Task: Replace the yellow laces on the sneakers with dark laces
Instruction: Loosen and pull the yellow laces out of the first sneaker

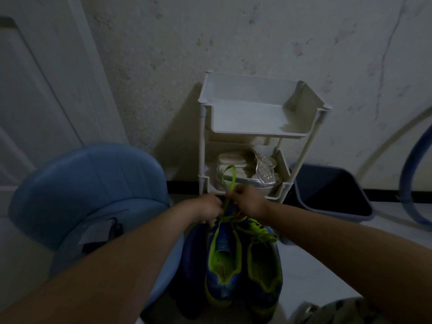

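Dim light falls on a stained pale wall (233, 31), with a white door (35, 90) at the left. A white plastic rack (245, 90) stands against the wall, and silver sandals (264, 167) lie on its lower shelf. A blue chair (88, 183) sits at the left and a dark blue bin (332, 190) at the right, on a pale floor (315, 265).

Both bare forearms reach forward from the lower corners and meet just in front of the rack. The hands are close together, almost touching. The right hand (247, 202) is held knuckles up, its fingertips pinching a yellow lace (231, 181), whose loop stands up above the fingers in front of the sandals. The left hand (209, 208) sits just beside it and slightly lower. Its fingers curl downward and grip the same lace where it runs down to the shoe.

Two blue sneakers lie side by side between the arms, heel openings toward the camera. The left sneaker (222, 260) has its tongue bare, with the lace attached only at the far end under the hands. The right sneaker (264, 272) has its yellow lacing in place. I cannot tell what they rest on.
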A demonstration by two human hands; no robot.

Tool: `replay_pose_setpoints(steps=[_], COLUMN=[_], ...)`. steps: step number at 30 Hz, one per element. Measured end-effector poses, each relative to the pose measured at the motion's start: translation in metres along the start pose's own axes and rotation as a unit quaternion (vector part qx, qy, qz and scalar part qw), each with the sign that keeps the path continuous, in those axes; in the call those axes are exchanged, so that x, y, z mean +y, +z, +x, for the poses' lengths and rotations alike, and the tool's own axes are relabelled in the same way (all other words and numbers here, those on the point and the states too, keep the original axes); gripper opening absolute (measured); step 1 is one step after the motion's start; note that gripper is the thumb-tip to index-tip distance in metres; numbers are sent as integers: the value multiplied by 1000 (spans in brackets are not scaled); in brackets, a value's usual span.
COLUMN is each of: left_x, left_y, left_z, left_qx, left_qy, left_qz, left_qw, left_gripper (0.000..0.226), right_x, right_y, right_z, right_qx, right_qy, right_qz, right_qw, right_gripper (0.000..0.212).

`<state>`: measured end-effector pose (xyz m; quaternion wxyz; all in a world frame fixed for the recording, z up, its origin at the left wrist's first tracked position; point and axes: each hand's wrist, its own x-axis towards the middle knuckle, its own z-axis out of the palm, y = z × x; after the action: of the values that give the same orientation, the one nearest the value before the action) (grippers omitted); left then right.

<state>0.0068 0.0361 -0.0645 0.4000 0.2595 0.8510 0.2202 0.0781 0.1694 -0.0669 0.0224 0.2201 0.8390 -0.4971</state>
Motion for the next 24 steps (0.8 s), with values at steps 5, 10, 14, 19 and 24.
replay_pose_setpoints(steps=[5,10,14,19,24], left_x=[-6,-3,-6,-5,-1], left_y=[2,-1,0,1,2], left_z=[4,4,5,3,4], left_qx=[26,116,141,121,141], left_qy=[13,37,53,54,39], left_qz=[-25,-63,-143,-181,-204], left_qw=[999,991,978,974,968], left_gripper=[15,15,28,15,18], right_x=[-3,-3,1,4,7], right_y=[2,-2,-2,0,-4], right_z=[-2,-1,-12,-13,-7], right_qx=[4,-16,-124,-118,-100], right_qy=[11,35,65,73,97], right_qz=[36,30,-39,13,-34], right_qw=[999,999,989,990,990], right_gripper=[26,21,20,6,18])
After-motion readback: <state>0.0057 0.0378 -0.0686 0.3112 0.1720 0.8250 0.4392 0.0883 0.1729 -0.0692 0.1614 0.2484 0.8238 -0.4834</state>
